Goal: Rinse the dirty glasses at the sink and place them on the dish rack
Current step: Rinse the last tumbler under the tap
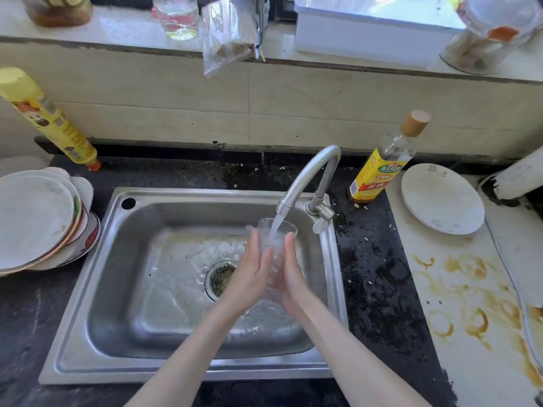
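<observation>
— What is going on at the sink [88, 289]?

— A person holds a clear glass [276, 239] between both palms under the tap [308, 174]. Water runs from the spout straight into the glass's mouth, just above the fingertips.

— How do the hands sit?

— The left hand [251, 277] presses flat on the glass's left side, fingers straight and together, pointing up toward the rim. The right hand [291, 277] mirrors it on the other side, fingers likewise extended. Neither hand curls round the glass; it stands upright, sandwiched between them over the basin.

— And around the hands?

— The drain [220, 279] lies just left of the left palm, with water spreading over the basin floor. Well left of the fingers is a stack of plates [38, 221]; beyond it leans a yellow bottle [50, 121]. Right of the fingers, past the tap, a yellow-labelled bottle [382, 171] stands beside a white plate [440, 198] on a stained counter [470, 289].
</observation>
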The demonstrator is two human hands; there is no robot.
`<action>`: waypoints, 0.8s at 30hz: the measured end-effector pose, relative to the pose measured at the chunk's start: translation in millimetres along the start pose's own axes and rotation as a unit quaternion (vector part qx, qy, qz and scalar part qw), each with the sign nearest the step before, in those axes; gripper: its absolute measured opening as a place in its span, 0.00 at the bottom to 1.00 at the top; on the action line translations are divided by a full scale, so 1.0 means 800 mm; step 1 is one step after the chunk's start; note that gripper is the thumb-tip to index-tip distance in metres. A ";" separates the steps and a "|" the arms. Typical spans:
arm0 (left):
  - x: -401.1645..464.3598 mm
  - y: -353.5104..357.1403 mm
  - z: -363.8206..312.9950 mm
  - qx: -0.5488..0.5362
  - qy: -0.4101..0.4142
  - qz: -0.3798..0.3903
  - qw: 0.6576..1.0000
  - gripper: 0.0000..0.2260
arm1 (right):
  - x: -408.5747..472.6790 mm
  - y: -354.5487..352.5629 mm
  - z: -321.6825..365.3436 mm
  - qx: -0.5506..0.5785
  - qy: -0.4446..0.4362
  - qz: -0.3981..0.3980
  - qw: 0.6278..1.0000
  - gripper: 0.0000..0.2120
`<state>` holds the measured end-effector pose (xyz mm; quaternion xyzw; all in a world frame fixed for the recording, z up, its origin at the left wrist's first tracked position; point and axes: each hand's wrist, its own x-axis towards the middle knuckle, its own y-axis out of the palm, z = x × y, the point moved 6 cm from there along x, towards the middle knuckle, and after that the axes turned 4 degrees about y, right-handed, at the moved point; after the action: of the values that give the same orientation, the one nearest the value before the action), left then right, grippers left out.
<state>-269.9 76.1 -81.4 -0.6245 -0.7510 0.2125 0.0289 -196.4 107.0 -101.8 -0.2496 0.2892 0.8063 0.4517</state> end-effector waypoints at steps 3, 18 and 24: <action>-0.021 0.014 0.009 0.042 0.004 -0.001 0.999 0.26 | 0.004 -0.010 -0.003 -0.023 -0.010 -0.020 0.999 0.33; 0.011 -0.066 0.015 0.030 -0.121 -0.252 0.960 0.19 | -0.022 0.007 0.014 -0.142 -0.057 -0.026 0.988 0.34; 0.006 -0.046 0.016 -0.203 -0.176 -0.184 0.946 0.15 | -0.019 -0.013 0.008 -0.134 -0.094 -0.026 0.986 0.20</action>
<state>-309.1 72.2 -81.3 -0.4207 -0.8732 0.1535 -0.1923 -181.0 106.9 -89.4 -0.2386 0.1284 0.8457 0.4597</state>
